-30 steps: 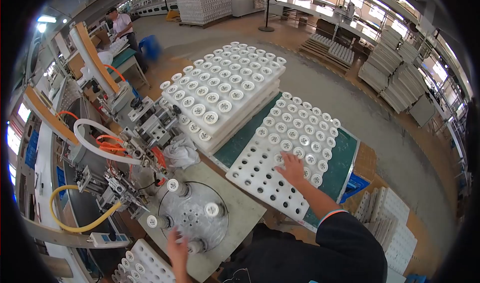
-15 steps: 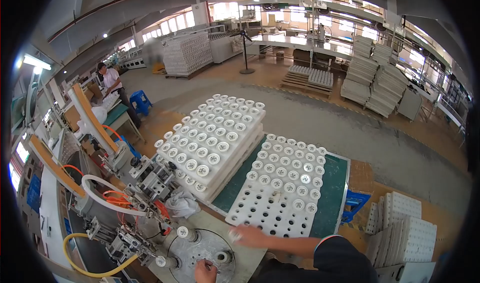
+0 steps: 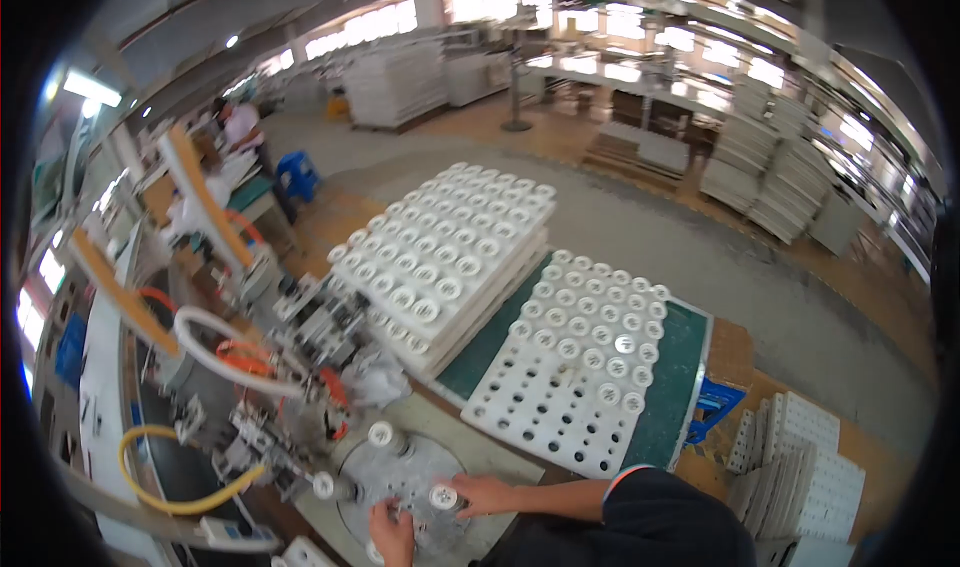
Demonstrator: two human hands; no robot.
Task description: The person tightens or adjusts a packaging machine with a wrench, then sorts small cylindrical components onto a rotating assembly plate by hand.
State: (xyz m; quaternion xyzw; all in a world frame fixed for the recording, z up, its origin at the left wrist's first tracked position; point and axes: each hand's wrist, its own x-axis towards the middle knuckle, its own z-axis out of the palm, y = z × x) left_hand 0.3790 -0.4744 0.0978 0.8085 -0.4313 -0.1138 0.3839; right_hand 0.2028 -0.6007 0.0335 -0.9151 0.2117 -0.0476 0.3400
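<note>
My right hand [image 3: 484,495] has its fingers closed around a white round cup-like part [image 3: 444,497], which sits at a post on the round metal turntable [image 3: 420,459]. Low over the same turntable is my left hand [image 3: 393,533], fingertips pinched together; what lies between them is too small and blurred to name. Two more white round parts top posts there, one at the back [image 3: 381,434] and another at the left [image 3: 325,485]. Part of another white piece [image 3: 374,553] shows beside my left hand.
A white perforated tray [image 3: 500,407], partly filled with white round parts, lies on a green table [image 3: 680,352]. Stacked full trays [image 3: 440,237] stand behind. Left are machine heads [image 3: 320,322] with hoses. A person [image 3: 243,132] works far left; more trays [image 3: 800,467] stand right.
My right hand has moved left from near the tray's front edge, bringing a white round part to the turntable post. My left hand has shifted slightly left and up. The view has tilted.
</note>
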